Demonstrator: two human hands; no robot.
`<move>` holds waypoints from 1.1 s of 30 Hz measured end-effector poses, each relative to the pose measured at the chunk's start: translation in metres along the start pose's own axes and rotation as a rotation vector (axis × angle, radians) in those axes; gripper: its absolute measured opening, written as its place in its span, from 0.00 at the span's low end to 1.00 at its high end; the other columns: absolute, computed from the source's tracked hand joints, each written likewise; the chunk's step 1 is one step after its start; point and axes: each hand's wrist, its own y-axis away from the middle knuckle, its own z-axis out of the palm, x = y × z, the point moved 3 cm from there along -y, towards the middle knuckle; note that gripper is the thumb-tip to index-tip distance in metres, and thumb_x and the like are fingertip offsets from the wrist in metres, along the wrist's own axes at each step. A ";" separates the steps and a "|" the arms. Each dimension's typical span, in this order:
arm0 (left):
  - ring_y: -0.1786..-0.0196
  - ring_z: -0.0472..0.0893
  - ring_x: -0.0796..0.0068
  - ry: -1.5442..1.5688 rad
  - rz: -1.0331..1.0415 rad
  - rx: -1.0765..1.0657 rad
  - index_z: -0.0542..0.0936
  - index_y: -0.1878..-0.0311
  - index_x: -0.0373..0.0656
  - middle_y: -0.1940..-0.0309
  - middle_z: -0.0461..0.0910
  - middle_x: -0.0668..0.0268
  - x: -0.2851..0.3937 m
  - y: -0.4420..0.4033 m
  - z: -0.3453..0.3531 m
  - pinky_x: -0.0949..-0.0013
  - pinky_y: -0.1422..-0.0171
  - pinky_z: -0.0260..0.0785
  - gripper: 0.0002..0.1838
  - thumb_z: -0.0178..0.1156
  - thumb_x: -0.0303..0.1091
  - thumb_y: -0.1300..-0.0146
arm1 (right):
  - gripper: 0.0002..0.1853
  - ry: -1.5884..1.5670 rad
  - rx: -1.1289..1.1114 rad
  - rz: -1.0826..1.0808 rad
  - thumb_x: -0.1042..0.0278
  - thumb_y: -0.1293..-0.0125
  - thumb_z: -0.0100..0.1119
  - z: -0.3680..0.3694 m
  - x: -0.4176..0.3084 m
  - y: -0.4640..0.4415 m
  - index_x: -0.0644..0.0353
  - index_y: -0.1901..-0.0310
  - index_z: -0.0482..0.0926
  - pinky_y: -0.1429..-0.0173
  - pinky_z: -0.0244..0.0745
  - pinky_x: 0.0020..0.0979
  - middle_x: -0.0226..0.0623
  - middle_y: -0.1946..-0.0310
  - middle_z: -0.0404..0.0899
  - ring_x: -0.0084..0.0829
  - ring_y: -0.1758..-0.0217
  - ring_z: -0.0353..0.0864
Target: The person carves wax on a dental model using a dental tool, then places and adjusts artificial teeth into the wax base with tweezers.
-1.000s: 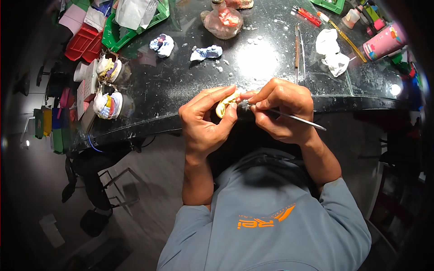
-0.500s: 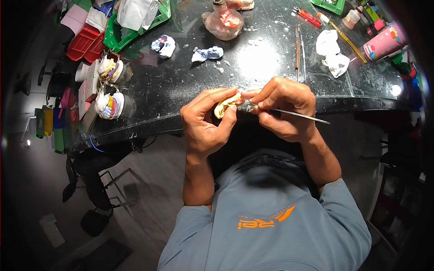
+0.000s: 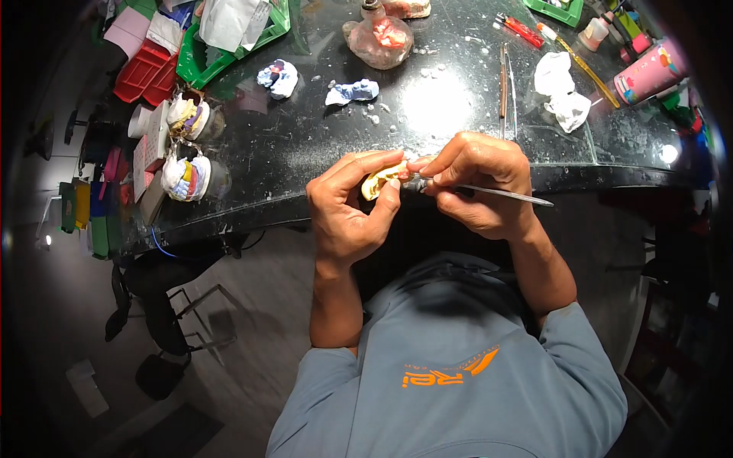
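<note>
Left hand [image 3: 347, 204] pinches yellow-pink piece [image 3: 376, 183]; right hand [image 3: 485, 177] grips slim tool [image 3: 519, 196] at its right end; work underway, piece not set down; amount left unclear

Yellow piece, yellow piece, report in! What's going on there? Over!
Left hand pinching yellow piece. Right hand gripping thin metal tool, aimed toward the piece. Hands partly block view; contact unclear. Over.

Both forearms [image 3: 335, 305] extend forward, left hand [image 3: 357, 200] and right hand [image 3: 482, 183] pinching near each other.
</note>
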 end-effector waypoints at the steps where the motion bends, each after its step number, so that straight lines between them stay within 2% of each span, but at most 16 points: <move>1: 0.50 0.88 0.72 0.000 0.001 -0.001 0.88 0.42 0.29 0.49 0.88 0.53 0.000 0.000 0.000 0.72 0.42 0.79 0.18 0.63 0.19 0.34 | 0.08 -0.001 -0.002 0.004 0.81 0.39 0.75 0.000 0.000 0.000 0.69 0.66 0.81 0.52 0.92 0.32 0.51 0.59 0.88 0.36 0.54 0.95; 4: 0.50 0.88 0.72 -0.001 0.002 -0.003 0.87 0.42 0.29 0.50 0.88 0.53 -0.001 0.001 0.000 0.72 0.42 0.79 0.18 0.63 0.19 0.34 | 0.08 0.007 -0.017 -0.055 0.80 0.38 0.75 -0.001 0.001 -0.001 0.69 0.66 0.81 0.52 0.92 0.32 0.51 0.59 0.88 0.36 0.54 0.95; 7: 0.49 0.88 0.72 -0.013 0.005 -0.002 0.88 0.42 0.29 0.50 0.88 0.54 0.000 0.000 0.000 0.71 0.42 0.79 0.18 0.63 0.19 0.34 | 0.09 -0.058 0.006 0.049 0.80 0.38 0.75 0.000 0.002 0.002 0.69 0.66 0.81 0.50 0.92 0.32 0.50 0.59 0.88 0.36 0.54 0.95; 10: 0.49 0.88 0.72 -0.031 0.010 -0.004 0.88 0.42 0.29 0.50 0.88 0.53 0.001 0.000 0.000 0.71 0.42 0.80 0.18 0.63 0.19 0.35 | 0.09 -0.030 0.005 0.061 0.80 0.38 0.75 0.000 0.000 0.002 0.69 0.67 0.80 0.49 0.92 0.32 0.49 0.60 0.88 0.36 0.54 0.95; 16: 0.48 0.88 0.71 -0.043 0.034 -0.002 0.88 0.43 0.30 0.48 0.89 0.52 -0.001 0.000 -0.001 0.70 0.41 0.80 0.17 0.64 0.18 0.35 | 0.09 0.010 -0.008 -0.025 0.81 0.38 0.75 0.000 0.001 -0.001 0.68 0.67 0.80 0.49 0.91 0.32 0.50 0.60 0.88 0.34 0.54 0.94; 22: 0.48 0.88 0.71 -0.035 0.021 -0.006 0.88 0.43 0.30 0.48 0.89 0.52 -0.001 0.001 -0.001 0.70 0.41 0.80 0.18 0.63 0.17 0.35 | 0.09 -0.026 0.013 0.116 0.83 0.40 0.74 0.000 -0.001 0.001 0.68 0.68 0.79 0.49 0.91 0.33 0.49 0.62 0.88 0.36 0.54 0.94; 25: 0.48 0.88 0.71 -0.038 0.031 -0.010 0.88 0.43 0.30 0.48 0.89 0.52 -0.001 0.000 0.000 0.70 0.41 0.80 0.17 0.63 0.17 0.35 | 0.09 0.002 -0.004 0.050 0.84 0.40 0.73 0.001 -0.001 0.000 0.68 0.67 0.79 0.49 0.91 0.33 0.49 0.62 0.87 0.37 0.53 0.95; 28: 0.48 0.88 0.71 -0.041 0.028 -0.008 0.88 0.43 0.30 0.48 0.89 0.52 -0.001 0.001 -0.001 0.70 0.41 0.80 0.18 0.63 0.17 0.35 | 0.08 -0.041 0.069 -0.040 0.82 0.48 0.73 0.004 0.005 0.001 0.66 0.66 0.84 0.60 0.84 0.28 0.40 0.65 0.91 0.28 0.64 0.92; 31: 0.48 0.88 0.71 -0.018 -0.001 -0.001 0.88 0.42 0.31 0.48 0.89 0.52 0.001 0.001 0.000 0.70 0.41 0.80 0.18 0.63 0.18 0.35 | 0.07 -0.094 0.121 0.054 0.81 0.48 0.73 0.005 0.003 0.001 0.65 0.67 0.84 0.60 0.84 0.28 0.40 0.65 0.91 0.29 0.64 0.92; 33: 0.48 0.88 0.71 -0.025 0.015 -0.004 0.88 0.42 0.31 0.48 0.89 0.52 0.001 0.001 0.000 0.71 0.41 0.80 0.18 0.63 0.18 0.35 | 0.07 -0.057 0.113 0.029 0.81 0.48 0.73 0.004 0.004 0.000 0.65 0.67 0.84 0.60 0.85 0.29 0.40 0.65 0.91 0.29 0.64 0.92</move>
